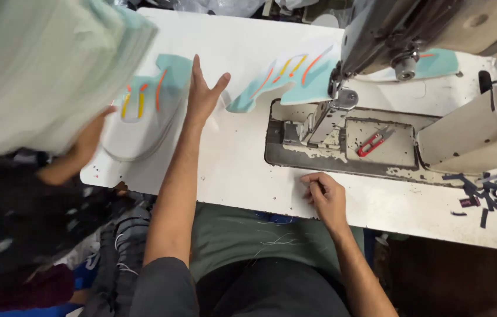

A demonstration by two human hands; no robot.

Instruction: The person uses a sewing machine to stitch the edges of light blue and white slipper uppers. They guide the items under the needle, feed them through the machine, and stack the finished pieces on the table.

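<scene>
Left hand (201, 94) lies flat, fingers spread, on the right edge of a stack of mint fabric pieces (145, 111) with red and yellow stripes, at the table's (248, 158) left; the stack's long axis slants far-right. Right hand (324, 196) rests loosely curled, empty, on the near edge. Another such piece (286, 79) sits under the sewing machine (389, 35).

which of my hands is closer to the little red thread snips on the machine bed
Right. Your right hand rests on the table edge just below and left of the red snips; your left hand lies flat far to their left beside the stacked mint pieces.
</scene>
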